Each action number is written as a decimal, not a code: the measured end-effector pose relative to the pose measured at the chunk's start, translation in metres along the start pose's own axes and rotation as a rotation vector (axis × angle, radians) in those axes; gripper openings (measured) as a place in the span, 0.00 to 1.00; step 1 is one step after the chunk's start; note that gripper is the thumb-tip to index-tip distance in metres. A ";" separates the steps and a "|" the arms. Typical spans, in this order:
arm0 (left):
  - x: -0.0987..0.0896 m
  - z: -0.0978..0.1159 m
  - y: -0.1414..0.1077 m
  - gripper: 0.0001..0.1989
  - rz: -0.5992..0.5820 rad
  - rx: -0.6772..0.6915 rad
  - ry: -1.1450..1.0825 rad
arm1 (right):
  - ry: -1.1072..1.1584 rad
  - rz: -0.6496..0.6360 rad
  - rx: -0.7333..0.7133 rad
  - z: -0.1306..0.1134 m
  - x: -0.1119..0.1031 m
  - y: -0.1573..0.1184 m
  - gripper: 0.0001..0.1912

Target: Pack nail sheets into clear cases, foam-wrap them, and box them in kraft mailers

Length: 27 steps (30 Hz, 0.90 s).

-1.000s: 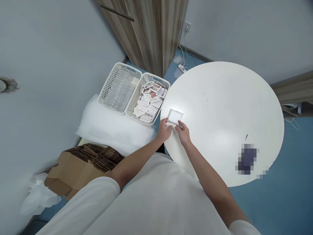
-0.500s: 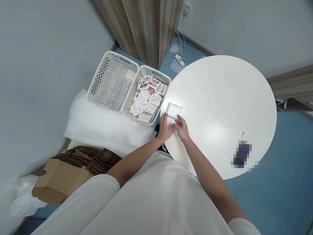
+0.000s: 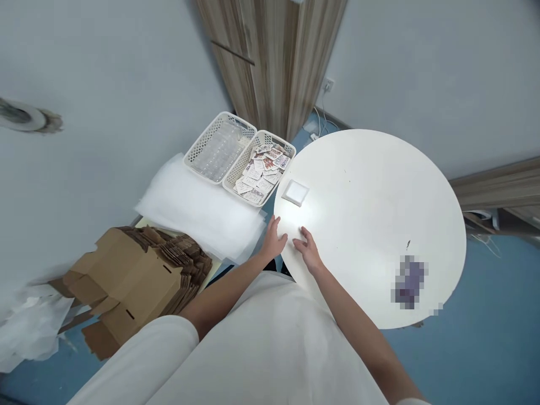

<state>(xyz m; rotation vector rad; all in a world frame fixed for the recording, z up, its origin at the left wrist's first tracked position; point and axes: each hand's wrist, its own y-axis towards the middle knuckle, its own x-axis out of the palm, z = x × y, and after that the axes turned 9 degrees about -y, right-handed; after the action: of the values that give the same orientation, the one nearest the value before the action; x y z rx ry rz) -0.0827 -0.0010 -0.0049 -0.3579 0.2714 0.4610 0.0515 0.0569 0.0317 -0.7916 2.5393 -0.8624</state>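
Note:
On the round white table (image 3: 371,202), close to its left edge, lies a small white square packet (image 3: 296,193), flat and touched by neither hand. My left hand (image 3: 274,243) is at the table's near-left edge, fingers apart and holding nothing. A little to its right, my right hand (image 3: 309,250) hovers over or rests on the tabletop, its fingers spread and free. Both hands are nearer to me than the packet, with a gap between them.
Left of the table stand a white basket (image 3: 230,188) of printed cards (image 3: 264,174) and another basket (image 3: 189,163) of clear plastic cases. White foam sheets (image 3: 198,208) lie before them. Flattened cardboard boxes (image 3: 135,275) are stacked at lower left. A pixelated dark object (image 3: 409,281) is on the table.
Both hands have let go of the white packet and drawn back toward me, moving apart. The view has shifted, showing more of the cardboard at lower left.

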 end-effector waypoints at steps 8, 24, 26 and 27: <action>0.002 -0.009 -0.089 0.16 -0.019 -0.047 0.095 | 0.120 -0.085 0.056 0.061 -0.016 -0.058 0.30; -0.063 -0.010 -0.154 0.15 0.146 0.030 0.059 | -0.054 -0.245 -0.058 0.059 0.028 -0.068 0.21; -0.086 -0.012 -0.166 0.15 0.188 0.079 0.106 | -0.100 -0.276 -0.093 0.052 0.043 -0.066 0.21; -0.099 -0.013 -0.173 0.15 0.215 0.103 0.127 | -0.122 -0.289 -0.111 0.049 0.052 -0.064 0.21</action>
<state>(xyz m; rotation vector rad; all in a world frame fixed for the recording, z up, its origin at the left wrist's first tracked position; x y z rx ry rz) -0.0877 -0.1884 0.0632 -0.2587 0.4583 0.6338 0.0591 -0.0389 0.0290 -1.2298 2.4179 -0.7347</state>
